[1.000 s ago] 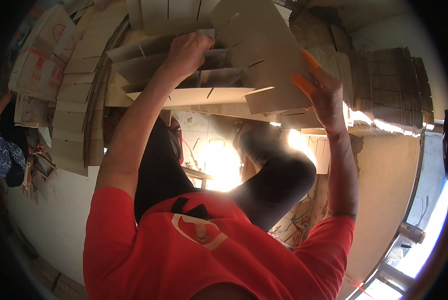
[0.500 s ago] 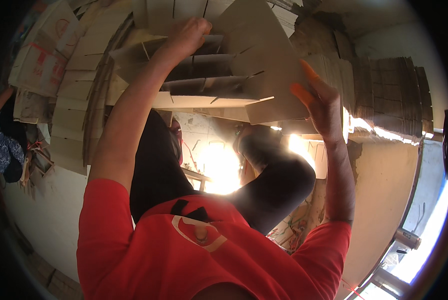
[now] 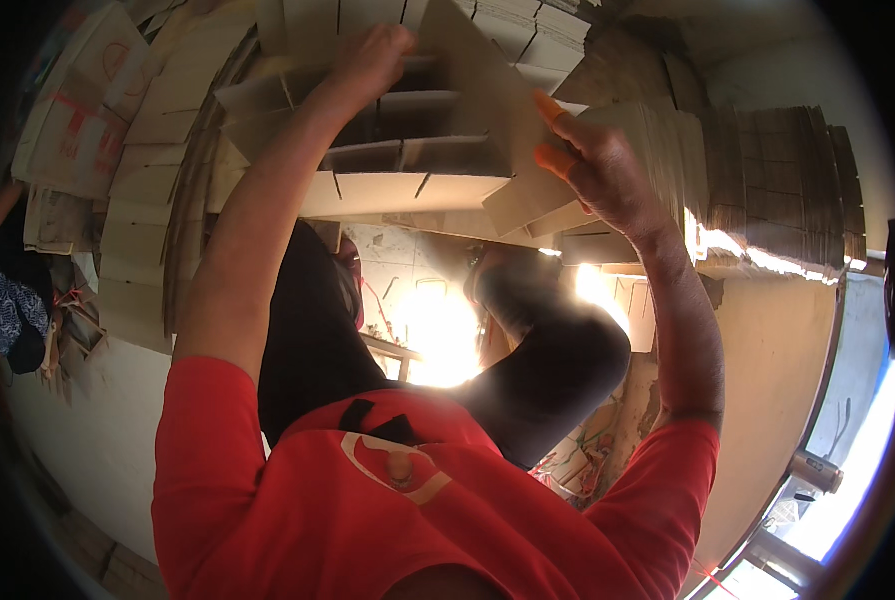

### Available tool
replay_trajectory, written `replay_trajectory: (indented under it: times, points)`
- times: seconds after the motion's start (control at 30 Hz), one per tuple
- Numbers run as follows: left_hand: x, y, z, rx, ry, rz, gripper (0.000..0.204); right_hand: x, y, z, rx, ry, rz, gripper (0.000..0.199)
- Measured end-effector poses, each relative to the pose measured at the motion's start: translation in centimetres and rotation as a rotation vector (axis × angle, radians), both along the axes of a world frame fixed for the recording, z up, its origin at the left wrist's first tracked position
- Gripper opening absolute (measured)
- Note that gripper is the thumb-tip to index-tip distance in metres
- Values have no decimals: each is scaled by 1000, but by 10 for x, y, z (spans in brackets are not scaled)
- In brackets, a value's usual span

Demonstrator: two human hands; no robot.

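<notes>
A slotted cardboard divider [image 3: 418,190], its strips crossing to form cells, stands in front of me beyond my knees. Over its far left part is my left hand [image 3: 373,62], closed, with the fingers turned away so that what they grip is hidden. A flat cardboard sheet [image 3: 503,110] leans at a slant across the divider's right end. My right hand [image 3: 603,165], wearing orange covers on two fingertips, holds this sheet by its right edge; the thumb is hidden.
Tall stacks of cardboard pieces [image 3: 778,195] stand at the right. On the left are layered cardboard sheets [image 3: 138,240] and a printed carton [image 3: 83,110]. Another person's patterned clothing [image 3: 13,290] shows at the far left. Bright light glares between my legs.
My right hand has moved left, and the sheet has shifted left and turned more edge-on, uncovering stacked cardboard behind it. My left hand has moved slightly left and away, still closed.
</notes>
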State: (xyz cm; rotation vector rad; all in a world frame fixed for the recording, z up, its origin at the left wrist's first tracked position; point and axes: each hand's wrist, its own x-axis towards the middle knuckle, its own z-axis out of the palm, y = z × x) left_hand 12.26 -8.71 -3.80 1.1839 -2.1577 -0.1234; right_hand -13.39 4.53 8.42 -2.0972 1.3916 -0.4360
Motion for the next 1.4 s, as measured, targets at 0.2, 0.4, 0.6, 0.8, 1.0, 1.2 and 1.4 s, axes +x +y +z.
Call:
replay_trajectory:
  times: [0.2,0.4,0.6,0.8,1.0,1.2,1.4]
  points:
    - [1,0,1,-22,41,-11,10,4,3,-7,32,53,-101,51]
    - [0,4,14,82,-132,5,9,-5,16,-26,-216,59,-94,51]
    - [-2,3,0,-55,9,-44,18,3,12,-22,-142,91,-48,51]
    - [1,-6,-19,-50,94,-226,29,5,25,-22,-218,97,-123,50]
    - [11,-17,-34,135,187,-191,37,10,12,-13,-146,83,-32,24]
    - [-13,56,46,148,-8,-74,28,-2,9,-24,-266,99,-22,41]
    - [-5,65,24,311,-215,13,26,11,12,-13,-288,192,32,28]
